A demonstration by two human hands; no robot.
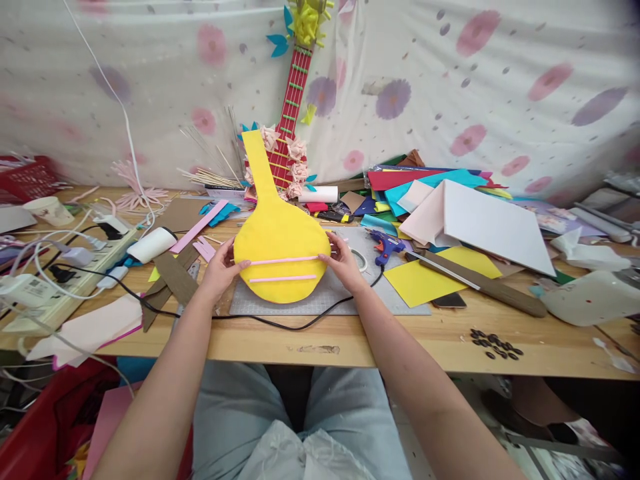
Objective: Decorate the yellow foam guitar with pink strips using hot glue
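**Gripping a yellow guitar shape (284, 230) beside a trailing cord (300, 328)**

My left hand (223, 272) and right hand (345, 261) are gripping opposite sides of the rounded body, thumbs lying on the front and fingers curling round the edge. The shape is sitting over the cutting mat (241, 303) on the wooden surface (250, 347), its neck leaning up and left; whether its bottom is resting on the mat, I cannot tell.

The upper pink strip (283, 261) is running between my thumbs, and the lower pink strip (283, 279) is lying roughly parallel beneath it. If either is not sticking fully, a thumb sliding inward could be pushing it crooked or peeling up an end. Squeezing too hard could be bending the body or creasing its covering. The cord is passing under both my forearms, so a careless sweep could be dragging the glue gun (385, 247) towards me; if it is hot, it could be smearing glue or scorching something.

The yellow face is looking smooth, matt and rather felt-like, swelling into a broad round below a flat, straight neck. The strips are looking slim and soft. Behind, a red guitar (295, 90) is wearing ruffled pale pink flowers (299, 171).
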